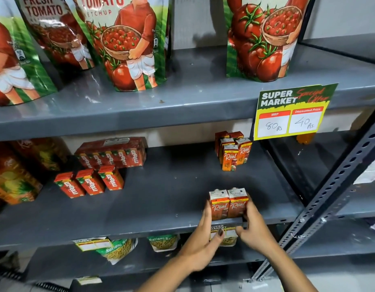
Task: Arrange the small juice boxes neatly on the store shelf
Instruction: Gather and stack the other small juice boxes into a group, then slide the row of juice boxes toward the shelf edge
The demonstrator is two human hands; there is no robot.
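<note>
view count: one, head-worn, wide-angle.
position: in front of the shelf [161, 207], close.
facing: forward and down onto the middle shelf board.
framing: hands [228, 232] enter from the bottom edge, right of centre.
upper edge: ketchup pouches [127, 43], tops cropped.
distortion: shelf edges bow outward.
</note>
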